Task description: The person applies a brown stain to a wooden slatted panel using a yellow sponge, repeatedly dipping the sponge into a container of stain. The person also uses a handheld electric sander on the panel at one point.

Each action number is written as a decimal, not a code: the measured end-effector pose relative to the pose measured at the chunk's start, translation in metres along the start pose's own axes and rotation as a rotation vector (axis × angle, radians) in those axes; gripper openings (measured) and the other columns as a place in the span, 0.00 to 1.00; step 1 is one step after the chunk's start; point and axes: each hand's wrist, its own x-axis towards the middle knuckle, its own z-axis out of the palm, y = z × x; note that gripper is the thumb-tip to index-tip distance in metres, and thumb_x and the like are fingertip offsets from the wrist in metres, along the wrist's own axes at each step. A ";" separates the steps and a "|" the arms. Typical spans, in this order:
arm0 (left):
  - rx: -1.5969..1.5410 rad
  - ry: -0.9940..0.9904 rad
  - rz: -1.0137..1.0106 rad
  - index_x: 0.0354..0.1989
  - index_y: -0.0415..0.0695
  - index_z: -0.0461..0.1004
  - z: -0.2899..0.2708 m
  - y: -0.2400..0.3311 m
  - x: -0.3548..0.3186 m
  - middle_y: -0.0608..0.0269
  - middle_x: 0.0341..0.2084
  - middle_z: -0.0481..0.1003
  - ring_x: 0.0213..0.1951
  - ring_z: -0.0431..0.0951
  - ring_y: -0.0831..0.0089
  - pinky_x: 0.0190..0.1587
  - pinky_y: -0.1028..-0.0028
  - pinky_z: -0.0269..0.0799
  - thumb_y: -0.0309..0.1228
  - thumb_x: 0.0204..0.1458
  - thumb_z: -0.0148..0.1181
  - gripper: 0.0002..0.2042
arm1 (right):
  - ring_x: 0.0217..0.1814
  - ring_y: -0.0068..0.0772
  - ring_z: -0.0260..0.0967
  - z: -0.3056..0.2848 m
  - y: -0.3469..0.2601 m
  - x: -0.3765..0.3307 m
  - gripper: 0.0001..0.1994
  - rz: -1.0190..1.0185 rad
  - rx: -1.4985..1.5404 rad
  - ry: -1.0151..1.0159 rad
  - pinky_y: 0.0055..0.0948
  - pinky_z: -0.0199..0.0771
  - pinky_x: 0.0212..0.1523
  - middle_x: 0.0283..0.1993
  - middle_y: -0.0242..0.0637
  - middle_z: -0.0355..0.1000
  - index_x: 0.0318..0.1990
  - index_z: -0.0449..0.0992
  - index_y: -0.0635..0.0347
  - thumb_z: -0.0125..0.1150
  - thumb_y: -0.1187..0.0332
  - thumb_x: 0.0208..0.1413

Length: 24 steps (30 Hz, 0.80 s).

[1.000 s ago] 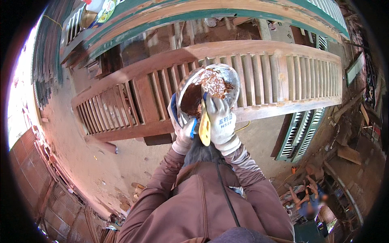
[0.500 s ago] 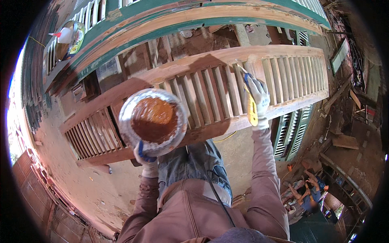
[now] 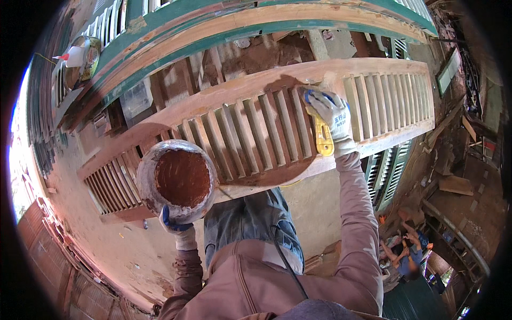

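My left hand (image 3: 177,224), in a white and blue work glove, grips the near rim of a round, smeared metal bowl (image 3: 209,200). Reddish-brown paste (image 3: 184,178) coats the inside of this bowl, which is tilted toward me above the left part of a wooden louvred shutter (image 3: 384,136). Closed around a yellow-handled putty knife (image 3: 322,136), my gloved right hand (image 3: 336,114) is over the slats right of the shutter's middle. The knife's blade is hidden under the fingers and against the slats, so I cannot tell whether it touches the wood.
Beyond the shutter stands a green-edged frame (image 3: 234,32) with louvres. A container with a white, red-tipped bottle (image 3: 76,56) rests at its left end. Another green shutter (image 3: 386,173) lies below on the right. A person (image 3: 408,256) sits at the lower right; boards lean along the left.
The bowl has moved left and slightly down with my left hand, its paste now settled against the inside. My right hand has tipped over, and the putty knife has shifted slightly left and up.
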 end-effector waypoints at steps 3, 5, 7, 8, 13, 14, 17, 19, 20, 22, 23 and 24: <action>0.030 -0.016 0.091 0.53 0.40 0.72 0.007 0.006 0.000 0.57 0.52 0.71 0.55 0.71 0.61 0.60 0.56 0.68 0.40 0.60 0.57 0.18 | 0.52 0.30 0.73 0.003 0.002 0.013 0.18 0.037 -0.035 -0.042 0.33 0.75 0.49 0.51 0.22 0.78 0.49 0.82 0.43 0.67 0.59 0.48; 0.036 -0.030 0.101 0.52 0.41 0.73 0.004 0.005 0.004 0.57 0.52 0.71 0.55 0.71 0.60 0.60 0.55 0.68 0.38 0.60 0.57 0.17 | 0.53 0.30 0.73 0.012 0.003 0.008 0.19 0.016 -0.050 -0.067 0.33 0.75 0.50 0.51 0.23 0.78 0.50 0.81 0.44 0.67 0.60 0.47; 0.005 0.023 0.066 0.52 0.42 0.73 0.001 -0.004 0.002 0.57 0.51 0.71 0.55 0.70 0.61 0.60 0.54 0.67 0.38 0.60 0.56 0.16 | 0.52 0.30 0.73 0.003 0.001 0.002 0.19 -0.012 0.017 -0.061 0.33 0.75 0.50 0.51 0.23 0.78 0.50 0.82 0.44 0.67 0.60 0.47; -0.012 0.046 0.045 0.52 0.42 0.73 -0.003 -0.008 0.000 0.57 0.51 0.71 0.55 0.70 0.60 0.61 0.54 0.67 0.38 0.61 0.55 0.16 | 0.52 0.30 0.73 -0.003 -0.002 0.002 0.19 -0.031 0.054 -0.057 0.34 0.75 0.50 0.51 0.22 0.78 0.49 0.82 0.44 0.68 0.60 0.46; -0.233 0.122 -0.168 0.51 0.43 0.74 -0.009 -0.023 -0.003 0.56 0.52 0.72 0.57 0.70 0.59 0.62 0.52 0.67 0.37 0.62 0.52 0.14 | 0.50 0.31 0.73 -0.001 0.016 -0.008 0.20 0.095 -0.117 0.078 0.35 0.72 0.45 0.49 0.21 0.79 0.50 0.81 0.41 0.70 0.59 0.45; -0.285 0.135 -0.219 0.51 0.43 0.75 -0.012 -0.031 -0.004 0.56 0.53 0.72 0.57 0.70 0.58 0.62 0.52 0.67 0.37 0.62 0.52 0.14 | 0.50 0.30 0.72 0.003 0.019 -0.007 0.20 0.093 -0.148 0.058 0.35 0.72 0.45 0.49 0.20 0.78 0.50 0.81 0.40 0.69 0.58 0.45; -0.393 0.175 -0.330 0.50 0.43 0.75 -0.029 -0.061 -0.005 0.55 0.54 0.72 0.56 0.71 0.57 0.62 0.51 0.67 0.37 0.62 0.51 0.14 | 0.50 0.29 0.72 0.015 0.019 -0.010 0.20 0.072 -0.221 0.005 0.35 0.71 0.46 0.49 0.18 0.78 0.50 0.81 0.37 0.68 0.56 0.46; -0.413 0.202 -0.358 0.51 0.43 0.75 -0.026 -0.063 -0.008 0.55 0.54 0.73 0.56 0.72 0.57 0.62 0.51 0.66 0.37 0.62 0.51 0.15 | 0.50 0.27 0.72 0.013 0.015 -0.015 0.19 0.006 -0.163 0.001 0.36 0.71 0.46 0.49 0.17 0.78 0.49 0.82 0.37 0.68 0.55 0.46; -0.431 0.203 -0.390 0.51 0.43 0.75 -0.022 -0.058 -0.007 0.55 0.54 0.73 0.56 0.72 0.57 0.62 0.51 0.66 0.36 0.62 0.50 0.15 | 0.49 0.27 0.72 0.012 0.014 -0.016 0.19 -0.033 -0.148 -0.006 0.35 0.71 0.45 0.48 0.18 0.78 0.48 0.82 0.38 0.68 0.55 0.46; -0.467 0.197 -0.471 0.51 0.42 0.75 -0.016 -0.043 -0.004 0.55 0.54 0.73 0.56 0.72 0.57 0.63 0.51 0.66 0.36 0.62 0.50 0.15 | 0.48 0.26 0.72 0.006 0.017 -0.014 0.17 -0.028 -0.121 0.008 0.36 0.70 0.48 0.48 0.17 0.78 0.47 0.82 0.36 0.67 0.55 0.46; -0.488 0.187 -0.521 0.51 0.42 0.75 -0.013 -0.038 -0.002 0.55 0.54 0.73 0.56 0.72 0.57 0.63 0.51 0.66 0.36 0.62 0.49 0.15 | 0.48 0.26 0.72 0.002 0.019 -0.010 0.17 -0.026 -0.109 0.017 0.36 0.69 0.49 0.48 0.16 0.78 0.46 0.82 0.36 0.67 0.54 0.47; -0.412 0.159 -0.396 0.51 0.42 0.75 -0.011 -0.041 -0.004 0.54 0.54 0.73 0.56 0.72 0.57 0.63 0.51 0.65 0.36 0.62 0.49 0.15 | 0.47 0.26 0.72 0.000 0.022 -0.005 0.16 0.019 -0.120 0.046 0.36 0.70 0.48 0.48 0.16 0.78 0.46 0.82 0.36 0.67 0.55 0.47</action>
